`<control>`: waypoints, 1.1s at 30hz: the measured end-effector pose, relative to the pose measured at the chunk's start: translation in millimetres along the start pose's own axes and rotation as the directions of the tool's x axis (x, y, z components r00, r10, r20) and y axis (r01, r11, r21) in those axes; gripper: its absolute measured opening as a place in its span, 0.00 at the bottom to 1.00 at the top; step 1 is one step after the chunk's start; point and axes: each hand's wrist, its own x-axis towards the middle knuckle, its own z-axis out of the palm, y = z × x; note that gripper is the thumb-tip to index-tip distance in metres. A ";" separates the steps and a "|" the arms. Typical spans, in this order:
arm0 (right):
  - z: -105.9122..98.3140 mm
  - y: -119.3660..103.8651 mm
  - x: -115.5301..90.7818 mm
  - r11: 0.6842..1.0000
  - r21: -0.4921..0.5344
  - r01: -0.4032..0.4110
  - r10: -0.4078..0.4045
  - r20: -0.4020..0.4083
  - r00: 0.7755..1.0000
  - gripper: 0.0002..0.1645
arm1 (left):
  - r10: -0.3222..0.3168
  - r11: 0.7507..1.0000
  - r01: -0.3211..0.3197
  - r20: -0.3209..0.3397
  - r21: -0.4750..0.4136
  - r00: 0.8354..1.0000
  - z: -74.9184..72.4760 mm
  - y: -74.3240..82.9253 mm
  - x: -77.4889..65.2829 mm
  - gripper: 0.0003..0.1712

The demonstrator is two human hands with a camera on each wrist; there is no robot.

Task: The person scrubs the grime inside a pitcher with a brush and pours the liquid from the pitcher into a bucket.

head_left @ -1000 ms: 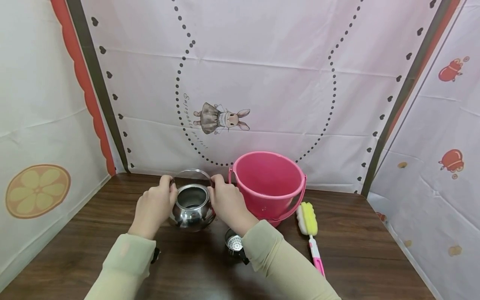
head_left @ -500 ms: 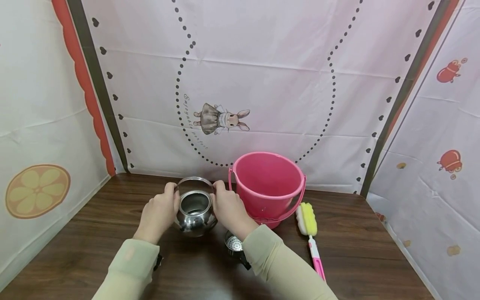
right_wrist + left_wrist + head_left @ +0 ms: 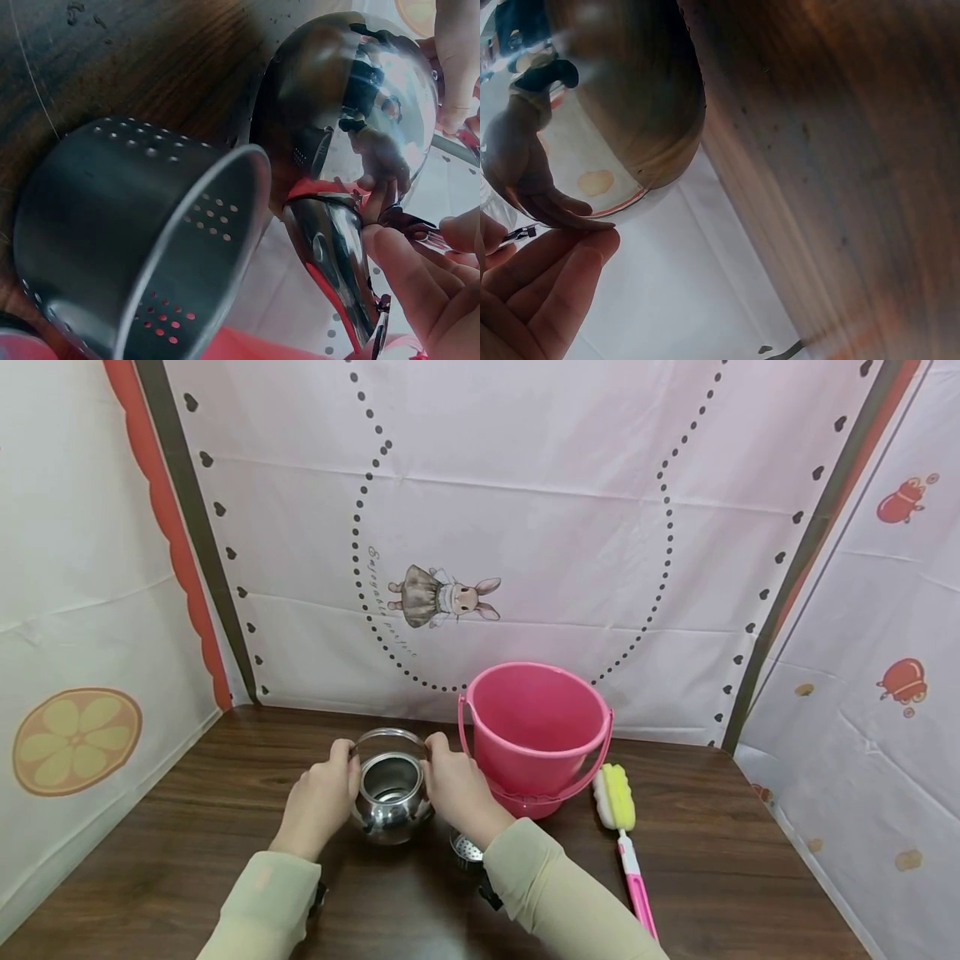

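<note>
A shiny steel teapot (image 3: 390,818) with no lid on it is near the table's middle, its round mouth facing up. My left hand (image 3: 318,797) pinches the left end of its hooped handle (image 3: 386,732). At the other end my right hand (image 3: 465,789) pinches the handle, close above the spout (image 3: 330,247) in the right wrist view. Partly hidden under my right wrist, a perforated metal tea strainer (image 3: 467,852) stands on the table; its holes and rim fill much of the right wrist view.
A pink bucket (image 3: 525,777) stands behind my right hand, its handle hanging down. Farther right lies a sponge bottle brush (image 3: 617,797) with a pink and white handle. Printed cloth (image 3: 570,568) walls the back and sides of the wooden table (image 3: 720,860).
Both hands have brought the teapot towards me and slightly right, still holding its handle. The bucket and brush have stayed in place.
</note>
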 end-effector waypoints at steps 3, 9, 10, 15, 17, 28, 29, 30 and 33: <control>3.8 2.2 -0.7 1.000 0.002 0.012 -0.012 -0.011 1.000 0.14 | -0.008 1.000 0.008 0.010 -0.007 1.000 -0.4 2.1 -2.5 0.11; 10.1 6.1 -0.4 1.000 0.000 0.020 -0.020 0.005 1.000 0.15 | -0.023 1.000 0.024 0.016 -0.020 1.000 5.0 -0.4 -6.7 0.11; 10.8 6.6 -0.2 1.000 0.000 0.018 -0.018 0.012 1.000 0.15 | -0.027 0.999 0.027 0.012 -0.023 1.000 5.8 -0.4 -7.4 0.11; 10.5 6.9 1.0 1.000 -0.006 0.001 -0.001 0.036 0.999 0.15 | -0.008 1.000 0.007 -0.054 -0.027 0.999 9.0 0.7 -9.0 0.10; 9.7 6.1 1.8 1.000 0.000 -0.006 0.006 0.045 0.999 0.16 | 0.003 0.999 -0.005 -0.071 -0.031 0.997 9.4 1.0 -8.0 0.10; 17.5 0.6 1.1 0.998 -0.056 0.005 -0.008 -0.044 0.999 0.14 | -0.039 0.996 0.040 0.013 -0.084 0.999 0.2 1.0 -2.9 0.08; 17.9 1.0 0.1 0.998 -0.062 0.000 -0.003 -0.051 0.999 0.14 | -0.039 0.995 0.040 0.015 -0.087 0.999 1.1 1.0 -3.1 0.08; 18.0 1.5 -0.9 0.998 -0.064 -0.007 0.004 -0.054 0.999 0.14 | -0.037 0.995 0.039 0.018 -0.092 0.999 1.7 1.2 -3.7 0.08; 19.1 1.7 -0.6 0.998 -0.056 -0.021 0.018 -0.056 0.998 0.14 | -0.033 0.995 0.033 -0.004 -0.091 0.999 2.7 -0.9 -3.3 0.07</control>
